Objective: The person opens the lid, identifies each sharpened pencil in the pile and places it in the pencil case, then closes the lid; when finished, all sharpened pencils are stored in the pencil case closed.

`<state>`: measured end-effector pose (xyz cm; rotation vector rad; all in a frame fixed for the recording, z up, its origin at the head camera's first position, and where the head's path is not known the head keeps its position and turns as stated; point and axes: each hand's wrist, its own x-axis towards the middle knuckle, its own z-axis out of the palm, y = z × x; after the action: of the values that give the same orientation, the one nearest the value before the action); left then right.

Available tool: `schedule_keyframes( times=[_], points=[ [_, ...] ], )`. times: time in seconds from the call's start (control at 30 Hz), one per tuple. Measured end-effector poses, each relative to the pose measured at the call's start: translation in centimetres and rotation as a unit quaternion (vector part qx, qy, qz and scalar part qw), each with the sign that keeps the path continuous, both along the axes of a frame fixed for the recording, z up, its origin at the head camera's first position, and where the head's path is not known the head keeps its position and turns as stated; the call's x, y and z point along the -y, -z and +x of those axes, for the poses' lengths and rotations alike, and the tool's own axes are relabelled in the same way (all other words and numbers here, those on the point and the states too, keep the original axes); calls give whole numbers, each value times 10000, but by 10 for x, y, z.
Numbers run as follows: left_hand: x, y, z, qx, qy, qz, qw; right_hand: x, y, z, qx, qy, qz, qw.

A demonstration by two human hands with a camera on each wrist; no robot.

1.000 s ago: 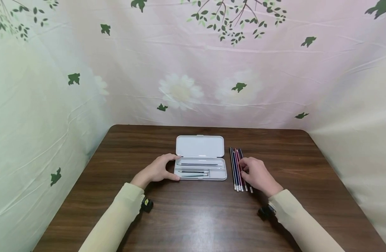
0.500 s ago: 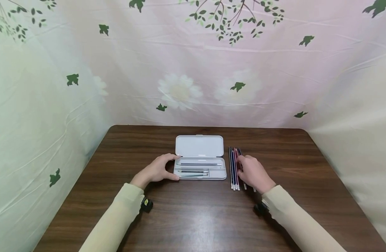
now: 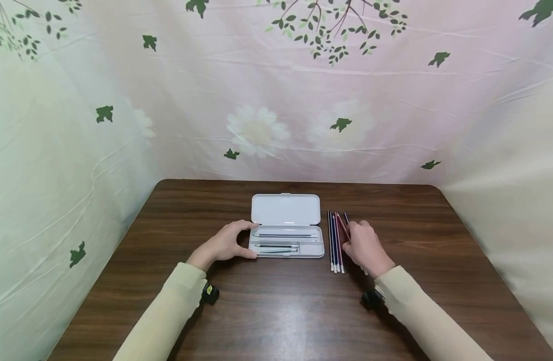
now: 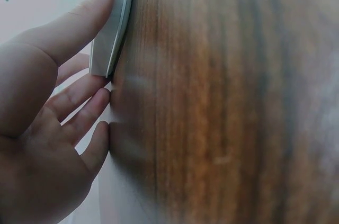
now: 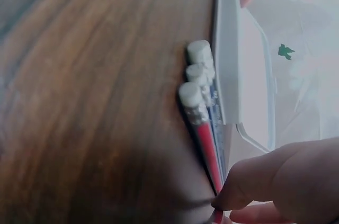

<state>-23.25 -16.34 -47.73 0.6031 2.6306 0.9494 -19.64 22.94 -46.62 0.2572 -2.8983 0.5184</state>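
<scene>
An open white pencil case [image 3: 310, 254] lies on the brown table, several pencils in its compartments. My left hand [image 3: 224, 243] holds the case's left end, thumb at the near corner and fingers at the far one. In the left wrist view the thumb touches the case's edge [image 4: 108, 49]. To the right of the case lies a row of dark and red pencils [image 3: 335, 245], white erasers towards me. My right hand [image 3: 367, 248] pinches a reddish pencil [image 3: 343, 228], slanted away from the row; its lower part is hidden by the hand. Another dark pencil [image 3: 346, 217] lies partly under this hand.
The case's lid [image 3: 285, 209] lies folded back towards the far side. Wood-grained table top [image 3: 276, 311] stretches around the case. A pale printed cloth [image 3: 276, 100] hangs behind the table and along both sides.
My right hand has shifted slightly, and the reddish pencil at its fingertips has tilted away from the row. The dark pencil has moved right of the row. The left hand stays on the case.
</scene>
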Motion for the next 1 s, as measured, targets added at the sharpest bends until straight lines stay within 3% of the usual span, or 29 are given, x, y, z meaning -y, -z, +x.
schedule_keyframes(
  times=[0.23, 0.5, 0.7, 1.0],
  points=[
    [1, 1, 0, -9, 1, 7, 10000, -9, -5, 1, 101, -122, 2, 9999],
    [2, 4, -2, -140, 86, 41, 9999, -16, -4, 3, -192, -464, -283, 9983],
    [2, 3, -2, -129, 61, 28, 9999, -10, -8, 3, -80, -686, -394, 9968],
    [1, 2, -1, -97, 58, 4, 9999, 4, -6, 3, -249, -1142, -551, 9916]
  ],
)
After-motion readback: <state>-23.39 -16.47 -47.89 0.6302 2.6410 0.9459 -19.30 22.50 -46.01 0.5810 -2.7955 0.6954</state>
